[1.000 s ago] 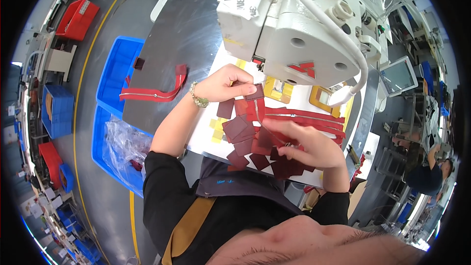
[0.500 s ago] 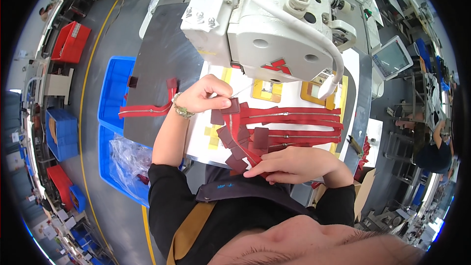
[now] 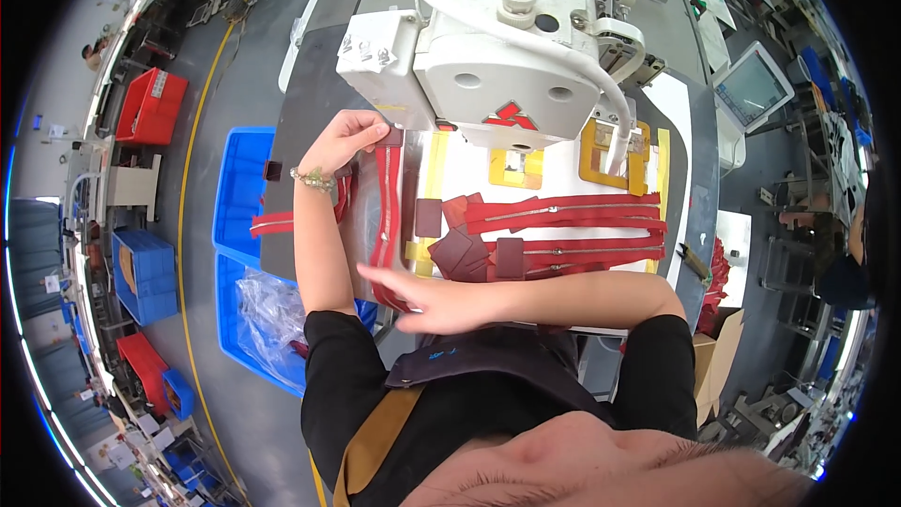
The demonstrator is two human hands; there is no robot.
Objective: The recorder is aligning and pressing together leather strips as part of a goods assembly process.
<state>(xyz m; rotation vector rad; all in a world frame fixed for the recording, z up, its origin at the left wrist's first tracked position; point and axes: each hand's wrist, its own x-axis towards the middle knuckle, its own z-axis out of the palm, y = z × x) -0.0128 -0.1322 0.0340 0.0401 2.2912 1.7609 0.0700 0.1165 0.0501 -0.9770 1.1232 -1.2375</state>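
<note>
A red zipper (image 3: pixel 388 202) with a metal chain runs lengthwise at the left of the white work plate. My left hand (image 3: pixel 349 139) pinches the dark maroon tab (image 3: pixel 390 137) at its far end. Over the near end lies my right hand (image 3: pixel 441 305), fingers stretched out to the left and thumb apart; the zipper's end passes beneath and beside them, partly hidden. Right of it, several red zippers (image 3: pixel 572 213) with maroon tabs (image 3: pixel 460 256) lie in rows on the white plate (image 3: pixel 460 164).
A white sewing machine head (image 3: pixel 507 75) stands beyond my hands, with yellow-edged frames (image 3: pixel 516 167) below it. Blue bins (image 3: pixel 242 192) are at the left, one holding clear plastic. Another red zipper (image 3: pixel 274 223) lies by the left edge. Dark-handled snips (image 3: pixel 694 263) and a screen (image 3: pixel 754 84) are at the right.
Both hands have moved left with the zipper, away from the row of zippers. The zipper now runs straighter, and my right hand's fingers are more stretched out.
</note>
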